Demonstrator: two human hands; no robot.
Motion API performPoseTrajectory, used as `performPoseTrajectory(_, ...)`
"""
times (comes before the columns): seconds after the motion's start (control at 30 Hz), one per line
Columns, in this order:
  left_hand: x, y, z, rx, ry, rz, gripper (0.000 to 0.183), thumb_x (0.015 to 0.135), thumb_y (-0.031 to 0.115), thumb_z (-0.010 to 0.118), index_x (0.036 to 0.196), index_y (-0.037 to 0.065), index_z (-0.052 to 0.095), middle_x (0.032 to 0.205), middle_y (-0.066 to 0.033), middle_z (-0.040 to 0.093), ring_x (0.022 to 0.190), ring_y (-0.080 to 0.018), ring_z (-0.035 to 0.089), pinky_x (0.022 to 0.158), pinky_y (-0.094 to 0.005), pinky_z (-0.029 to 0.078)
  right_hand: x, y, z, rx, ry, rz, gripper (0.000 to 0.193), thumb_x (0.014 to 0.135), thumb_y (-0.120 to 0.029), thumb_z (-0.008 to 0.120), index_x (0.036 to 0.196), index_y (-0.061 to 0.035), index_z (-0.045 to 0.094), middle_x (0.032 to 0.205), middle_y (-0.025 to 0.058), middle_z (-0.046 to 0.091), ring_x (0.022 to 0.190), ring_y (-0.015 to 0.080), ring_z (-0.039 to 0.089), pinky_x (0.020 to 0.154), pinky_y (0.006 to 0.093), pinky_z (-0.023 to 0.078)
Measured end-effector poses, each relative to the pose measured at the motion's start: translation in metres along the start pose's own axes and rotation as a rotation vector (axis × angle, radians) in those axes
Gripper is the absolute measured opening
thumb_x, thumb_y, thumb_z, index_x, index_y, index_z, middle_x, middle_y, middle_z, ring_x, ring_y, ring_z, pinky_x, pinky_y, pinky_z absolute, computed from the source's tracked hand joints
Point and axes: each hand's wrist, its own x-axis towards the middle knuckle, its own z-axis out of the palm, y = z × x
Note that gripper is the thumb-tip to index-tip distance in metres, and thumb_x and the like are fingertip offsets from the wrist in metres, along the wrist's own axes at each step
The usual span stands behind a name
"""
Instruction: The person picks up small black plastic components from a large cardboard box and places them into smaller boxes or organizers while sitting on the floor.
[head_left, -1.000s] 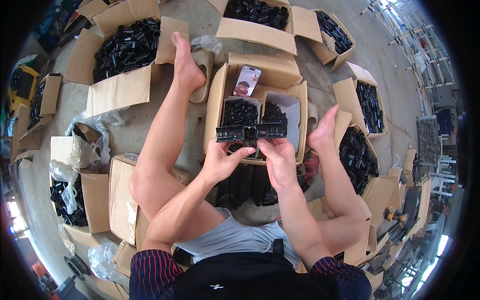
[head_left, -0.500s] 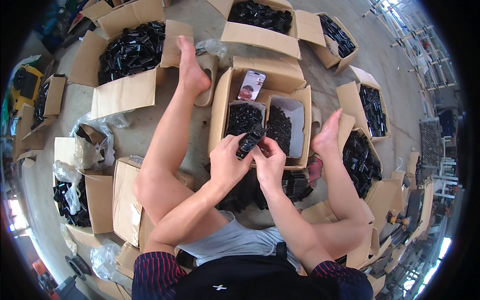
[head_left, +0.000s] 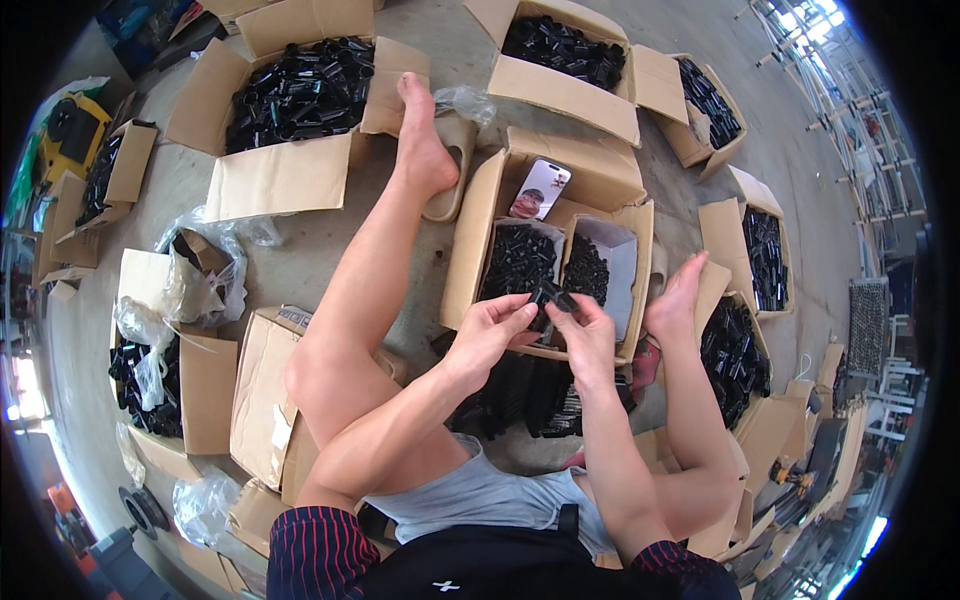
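Note:
My left hand and my right hand meet over the near edge of an open cardboard box. Their fingers pinch a glossy black plastic fitting between them, one side in each hand. Whether it is one piece or two joined pieces is hard to see. Beyond it, inside the box, small black parts fill a left compartment. Smaller black pieces lie in a grey-lined right compartment. Rows of black parts are stacked below my hands, partly hidden by my forearms.
A phone with a lit screen leans inside the box. Around me stand cartons of black parts on the concrete floor. My bare legs flank the box. Plastic bags lie at left; metal racks stand far right.
The view has shifted, so the surroundings sit further right. My hands have drawn slightly apart and turned the black fitting, which now lies more level between my fingertips.

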Motion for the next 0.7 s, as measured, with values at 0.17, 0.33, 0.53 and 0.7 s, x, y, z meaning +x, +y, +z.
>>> performPoseTrajectory(0.17, 0.012, -0.01, 0.0, -0.152, 0.053, 0.09, 0.047, 0.092, 0.021, 0.076, 0.132, 0.004, 0.058, 0.119, -0.0069, 0.066, 0.107, -0.017, 0.065, 0.092, -0.0354, 0.054, 0.062, 0.055, -0.053, -0.455, 0.089, -0.18, 0.031, 0.096, -0.018, 0.067, 0.122, -0.0018, 0.066, 0.109, 0.0132, 0.072, 0.102, 0.0199, 0.067, 0.092, 0.0324, 0.051)
performPoseTrajectory(0.33, 0.0, -0.016, -0.014, -0.255, 0.073, 0.124, 0.032, 0.093, 0.021, 0.072, 0.119, 0.011, 0.057, 0.109, -0.0006, 0.064, 0.102, -0.0108, 0.061, 0.091, -0.0307, 0.051, 0.085, 0.108, -0.046, -1.018, -0.217, 0.032, 0.041, 0.087, -0.015, 0.068, 0.124, -0.003, 0.053, 0.118, 0.0273, 0.067, 0.115, 0.0462, 0.062, 0.095, 0.0496, 0.049)
performPoseTrajectory(0.53, 0.006, -0.01, -0.004, -0.263, 0.112, 0.149, 0.033, 0.091, 0.018, 0.074, 0.117, 0.012, 0.053, 0.11, -0.0015, 0.063, 0.103, -0.0119, 0.061, 0.09, -0.0311, 0.051, 0.097, 0.115, -0.062, -0.812, -0.341, -0.023, 0.039, 0.08, -0.01, 0.076, 0.113, 0.0013, 0.058, 0.106, 0.0198, 0.072, 0.102, 0.0335, 0.068, 0.089, 0.0414, 0.052)
performPoseTrajectory(0.7, 0.014, -0.011, -0.005, -0.29, 0.142, 0.143, 0.036, 0.091, 0.013, 0.074, 0.119, 0.009, 0.053, 0.113, -0.0061, 0.065, 0.105, -0.017, 0.065, 0.09, -0.0334, 0.054, 0.103, 0.117, -0.079, -0.893, -0.298, 0.075, 0.032, 0.08, -0.004, 0.076, 0.109, 0.0003, 0.064, 0.103, 0.0125, 0.071, 0.095, 0.0239, 0.066, 0.087, 0.0362, 0.053)
